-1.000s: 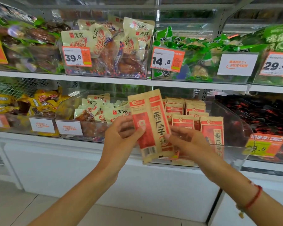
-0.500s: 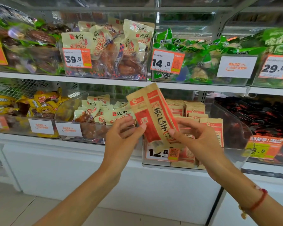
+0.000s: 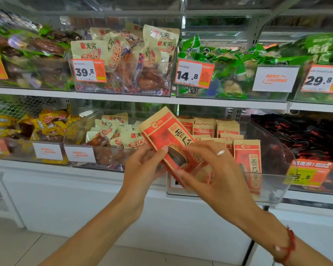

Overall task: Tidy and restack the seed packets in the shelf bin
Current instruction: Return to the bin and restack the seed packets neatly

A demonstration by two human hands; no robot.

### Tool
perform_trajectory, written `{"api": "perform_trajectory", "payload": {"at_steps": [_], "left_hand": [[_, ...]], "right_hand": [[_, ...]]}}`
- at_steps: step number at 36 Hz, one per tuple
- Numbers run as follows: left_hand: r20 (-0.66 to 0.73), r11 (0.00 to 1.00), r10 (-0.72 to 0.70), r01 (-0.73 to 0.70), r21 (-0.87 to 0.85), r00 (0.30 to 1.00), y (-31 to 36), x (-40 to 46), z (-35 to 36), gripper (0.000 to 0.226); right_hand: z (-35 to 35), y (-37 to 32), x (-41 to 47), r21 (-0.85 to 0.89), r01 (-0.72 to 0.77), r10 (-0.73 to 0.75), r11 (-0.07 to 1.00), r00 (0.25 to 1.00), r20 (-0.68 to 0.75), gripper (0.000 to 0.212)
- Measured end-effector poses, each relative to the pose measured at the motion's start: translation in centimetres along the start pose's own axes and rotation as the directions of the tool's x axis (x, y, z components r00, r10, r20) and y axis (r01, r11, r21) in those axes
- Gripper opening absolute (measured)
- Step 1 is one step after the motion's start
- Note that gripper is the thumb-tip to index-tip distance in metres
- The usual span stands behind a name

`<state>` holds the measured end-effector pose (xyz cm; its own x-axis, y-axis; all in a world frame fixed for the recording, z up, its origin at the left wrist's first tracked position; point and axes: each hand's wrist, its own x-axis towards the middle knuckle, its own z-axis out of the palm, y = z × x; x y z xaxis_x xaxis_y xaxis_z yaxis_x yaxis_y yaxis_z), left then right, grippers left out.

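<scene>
Tilted further to the left than a moment ago, the seed packet (image 3: 168, 139) now slants with its top toward the upper left, held in front of the clear bin (image 3: 277, 150). Left hand (image 3: 142, 167) pinches its lower left edge; right hand (image 3: 213, 169), wearing a ring (image 3: 220, 153), curls over its lower end. Bin contents: upright rows of matching packets (image 3: 215, 129), one packet (image 3: 248, 162) standing at the front. Neighbouring bin (image 3: 79, 131): cream snack packs (image 3: 108, 131).

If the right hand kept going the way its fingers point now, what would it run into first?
The right hand points up and left across the tilted seed packet that both hands hold, so it would probably meet the left hand fingers first. Depth is unclear.
</scene>
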<state>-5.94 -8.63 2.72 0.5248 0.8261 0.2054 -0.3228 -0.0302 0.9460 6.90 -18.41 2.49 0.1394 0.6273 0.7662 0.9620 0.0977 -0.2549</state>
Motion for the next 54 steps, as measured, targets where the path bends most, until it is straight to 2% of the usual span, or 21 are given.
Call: {"api": "perform_trajectory", "payload": {"at_steps": [2,4,6,8,11,14,17,20,22,23,26,28,30,33,37,38,42,44,46,51,54], "left_hand": [[0.031,0.999,0.018,-0.019,0.044,0.999,0.2,0.2,-0.3,0.022],[0.090,0.995,0.025,-0.033,0.092,0.996,0.4,0.3,-0.5,0.020],[0.152,0.990,0.024,-0.045,0.137,0.988,0.6,0.4,-0.6,0.021],[0.191,0.985,0.017,-0.049,0.167,0.981,0.7,0.4,-0.6,0.022],[0.218,0.984,0.009,-0.047,0.170,0.976,0.6,0.4,-0.6,0.022],[0.225,0.985,0.019,-0.056,0.162,0.974,0.4,0.6,-0.5,0.026],[0.221,0.987,0.008,-0.043,0.155,0.975,0.1,0.7,-0.3,0.039],[0.225,0.985,0.039,-0.075,0.156,0.974,-0.2,0.7,-0.2,0.036],[0.229,0.971,0.107,-0.151,0.185,0.967,-0.2,0.8,-0.2,0.031],[0.235,0.953,0.154,-0.207,0.220,0.960,-0.2,0.8,-0.2,0.030],[0.263,0.881,0.265,-0.344,0.326,0.928,-0.6,0.7,-0.2,0.032],[0.293,0.806,0.324,-0.424,0.412,0.900,-1.0,0.3,-0.2,0.034],[0.335,0.677,0.408,-0.528,0.513,0.849,-1.1,-0.1,-0.1,0.036],[0.376,0.559,0.496,-0.619,0.552,0.783,-1.0,-0.1,0.0,0.036],[0.364,0.593,0.512,-0.627,0.505,0.778,-0.6,0.9,-0.4,0.035],[0.348,0.588,0.533,-0.633,0.503,0.771,-0.5,1.4,-0.6,0.035],[0.195,0.458,0.696,-0.637,0.620,0.691,-0.8,4.6,-2.4,0.036],[0.128,0.408,0.734,-0.583,0.702,0.667,-1.1,6.6,-3.6,0.034],[0.127,0.331,0.723,-0.502,0.799,0.679,-1.5,8.7,-4.5,0.031],[0.294,0.037,0.578,-0.385,0.922,0.761,-4.3,13.9,-5.8,0.043],[0.323,-0.056,0.551,-0.352,0.934,0.769,-6.3,15.9,-6.2,0.055]], "right_hand": [[-0.6,0.0,0.5,0.136,-0.196,0.199,0.971,0.980,-0.009,0.056],[-1.1,0.5,1.0,0.250,-0.382,0.379,0.890,0.923,0.065,0.064],[-1.5,1.3,1.5,0.382,-0.513,0.462,0.769,0.859,0.222,0.060],[-2.0,1.6,1.8,0.491,-0.586,0.469,0.645,0.811,0.350,0.047],[-2.6,1.8,1.7,0.560,-0.611,0.440,0.559,0.791,0.424,0.044],[-2.7,2.2,1.6,0.595,-0.596,0.446,0.539,0.802,0.398,0.041],[-2.4,2.5,1.5,0.643,-0.588,0.470,0.491,0.800,0.372,0.037],[-2.2,2.5,1.4,0.652,-0.614,0.462,0.445,0.781,0.420,0.030],[-2.5,2.6,1.6,0.631,-0.616,0.450,0.472,0.784,0.428,0.034],[-2.8,2.7,1.7,0.616,-0.592,0.446,0.520,0.803,0.395,0.039],[-4.1,2.7,2.1,0.514,-0.413,0.418,0.752,0.901,0.114,0.056],[-4.9,2.7,2.1,0.342,-0.220,0.257,0.914,0.964,-0.066,0.060],[-5.2,2.8,2.0,0.207,-0.070,0.093,0.976,0.990,-0.107,0.047],[-4.9,2.4,2.1,0.185,0.001,0.019,0.983,0.994,-0.106,0.029],[-4.9,1.5,3.0,0.295,-0.025,0.053,0.955,0.995,-0.090,0.017],[-5.0,1.4,3.3,0.306,-0.026,0.062,0.952,0.992,-0.108,0.014],[-6.0,2.2,4.6,0.346,-0.020,0.119,0.938,0.957,-0.265,0.013],[-6.5,3.1,5.6,0.287,-0.013,0.110,0.958,0.939,-0.325,0.011],[-6.4,4.0,6.8,0.204,-0.016,0.083,0.979,0.941,-0.329,0.010],[-3.8,5.9,10.1,-0.067,-0.021,0.008,0.997,0.981,-0.194,0.017],[-2.0,6.3,11.6,-0.240,0.054,-0.073,0.969,0.995,-0.072,0.019]]}}
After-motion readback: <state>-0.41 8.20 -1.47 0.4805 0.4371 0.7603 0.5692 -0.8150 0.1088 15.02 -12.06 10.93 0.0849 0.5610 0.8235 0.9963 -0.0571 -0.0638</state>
